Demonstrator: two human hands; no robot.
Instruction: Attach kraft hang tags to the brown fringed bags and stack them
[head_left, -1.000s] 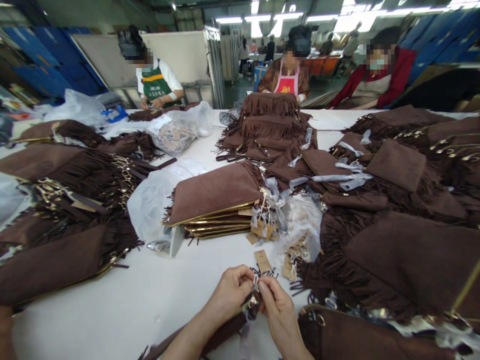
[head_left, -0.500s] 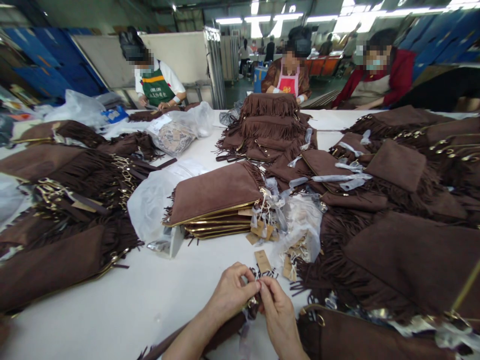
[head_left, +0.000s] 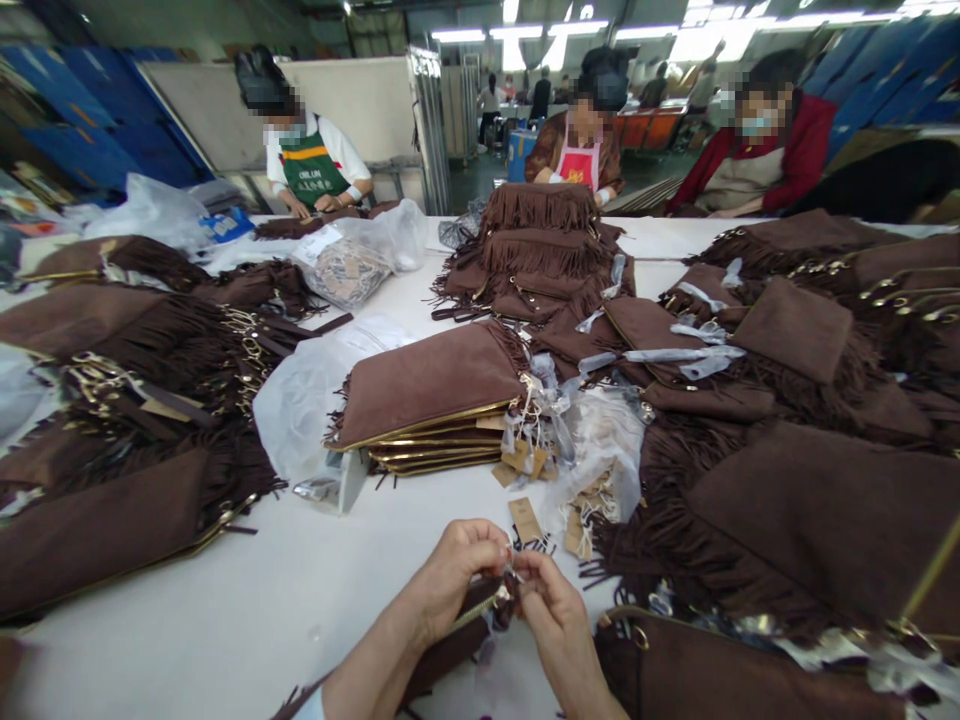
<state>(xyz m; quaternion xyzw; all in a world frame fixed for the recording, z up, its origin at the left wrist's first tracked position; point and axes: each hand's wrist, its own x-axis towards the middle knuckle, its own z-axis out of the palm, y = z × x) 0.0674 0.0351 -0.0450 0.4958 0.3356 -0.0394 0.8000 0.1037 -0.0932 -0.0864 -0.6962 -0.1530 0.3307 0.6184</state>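
Over the near edge of the table, my left hand (head_left: 448,568) and my right hand (head_left: 553,612) meet with fingertips pinched together. Between them runs a thin white tag string (head_left: 511,552), partly covered by my fingers. Just beyond the fingertips lies a tan cardboard hang tag (head_left: 525,518). Under my hands is a brown suede-like pouch (head_left: 454,655) with a gold zipper, its zipper end close to my fingers. My forearms hide much of this pouch. Some clear plastic wrap hangs below the zipper end.
Ahead stands a stack of brown fringed pouches (head_left: 435,385) with tags, beside a clear bag of tags (head_left: 604,475). More fringed pouches pile up at left (head_left: 112,520) and right (head_left: 817,520). Several people work across the white table (head_left: 300,590).
My fingertips have drawn slightly apart, showing more of the white string. My left hand has risen a little, and the pouch's gold zipper shows more beneath it.
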